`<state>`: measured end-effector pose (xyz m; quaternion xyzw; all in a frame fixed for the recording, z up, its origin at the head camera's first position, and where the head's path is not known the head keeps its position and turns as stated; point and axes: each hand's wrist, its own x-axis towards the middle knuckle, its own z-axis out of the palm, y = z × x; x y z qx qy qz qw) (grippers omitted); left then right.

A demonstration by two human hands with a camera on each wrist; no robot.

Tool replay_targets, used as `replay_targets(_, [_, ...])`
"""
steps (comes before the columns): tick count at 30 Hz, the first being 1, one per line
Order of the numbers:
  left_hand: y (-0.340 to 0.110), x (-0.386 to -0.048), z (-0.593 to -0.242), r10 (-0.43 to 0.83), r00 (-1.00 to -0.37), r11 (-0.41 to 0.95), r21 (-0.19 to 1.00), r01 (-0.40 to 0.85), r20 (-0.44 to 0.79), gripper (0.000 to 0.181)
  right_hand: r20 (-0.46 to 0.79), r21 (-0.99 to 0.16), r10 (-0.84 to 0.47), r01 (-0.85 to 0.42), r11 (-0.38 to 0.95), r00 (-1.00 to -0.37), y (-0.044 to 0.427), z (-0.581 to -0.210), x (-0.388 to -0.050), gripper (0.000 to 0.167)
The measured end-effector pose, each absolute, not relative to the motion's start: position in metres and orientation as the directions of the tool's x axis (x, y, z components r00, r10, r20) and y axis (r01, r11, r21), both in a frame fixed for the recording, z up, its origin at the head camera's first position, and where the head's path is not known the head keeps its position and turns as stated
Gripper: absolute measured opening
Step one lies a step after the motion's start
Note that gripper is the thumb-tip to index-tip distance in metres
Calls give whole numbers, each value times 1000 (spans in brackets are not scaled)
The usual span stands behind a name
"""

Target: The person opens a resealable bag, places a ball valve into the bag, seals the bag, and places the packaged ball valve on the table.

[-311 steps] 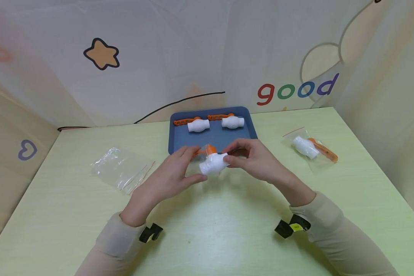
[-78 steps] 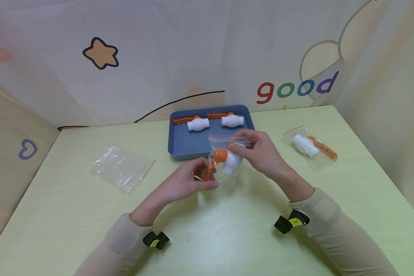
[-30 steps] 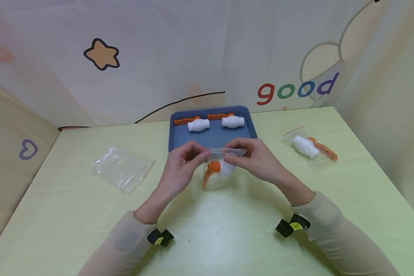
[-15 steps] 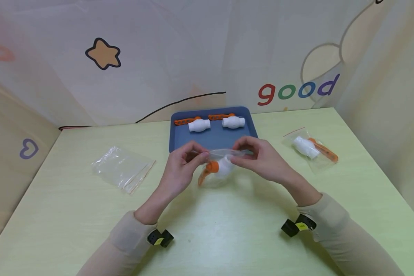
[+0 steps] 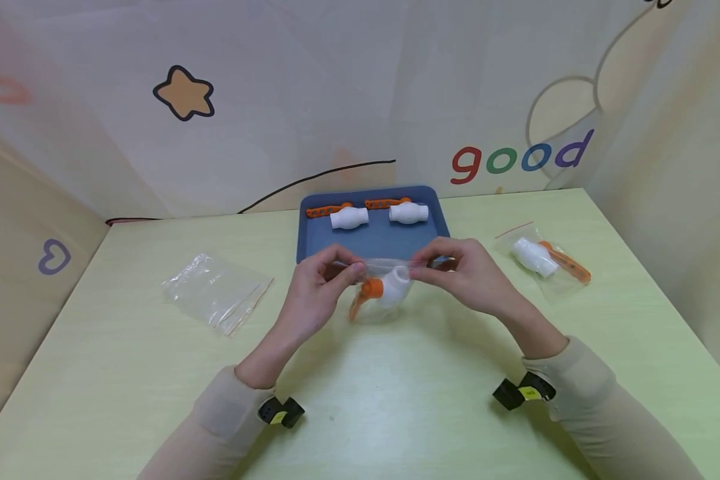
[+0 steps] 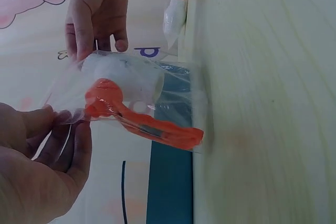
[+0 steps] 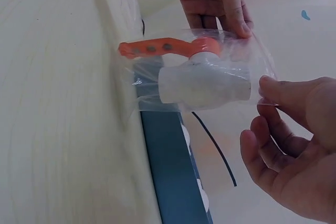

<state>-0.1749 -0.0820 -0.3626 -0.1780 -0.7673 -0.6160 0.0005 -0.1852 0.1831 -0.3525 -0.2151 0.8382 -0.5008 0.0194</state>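
A clear plastic bag (image 5: 379, 316) hangs from both hands above the table, in front of the blue tray. My left hand (image 5: 312, 293) pinches its top left corner, and my right hand (image 5: 469, 275) pinches the top right. Inside are a white valve body (image 5: 395, 288) and an orange handle (image 5: 360, 301). The right wrist view shows the white body (image 7: 205, 83) joined to the orange handle (image 7: 157, 47) within the film. In the left wrist view the orange handle (image 6: 157, 129) lies beside the white body (image 6: 126, 74). Whether the bag's mouth is sealed, I cannot tell.
Two white valves (image 5: 349, 218) with orange handles lie in the blue tray (image 5: 303, 247) at the back. On the right is another bagged valve (image 5: 535, 257). Flat clear bags (image 5: 213, 293) lie on the left of the table. A printed curtain stands behind.
Earlier my left hand was at the bag's lower side near the orange handle; it has moved up to the top edge. My right hand has since shifted slightly right along that edge.
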Motion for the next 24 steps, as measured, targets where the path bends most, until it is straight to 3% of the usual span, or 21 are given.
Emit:
replay_targets(10, [-83, -177, -362, 271, -941, 229, 936, 268, 203, 11, 217, -816, -362, -372, 442, -906, 182, -347, -183, 10])
replay_targets(24, [-83, -178, -361, 304, -890, 258, 870, 420, 339, 9, 280, -779, -369, -434, 453, -886, 177, -343, -178, 7])
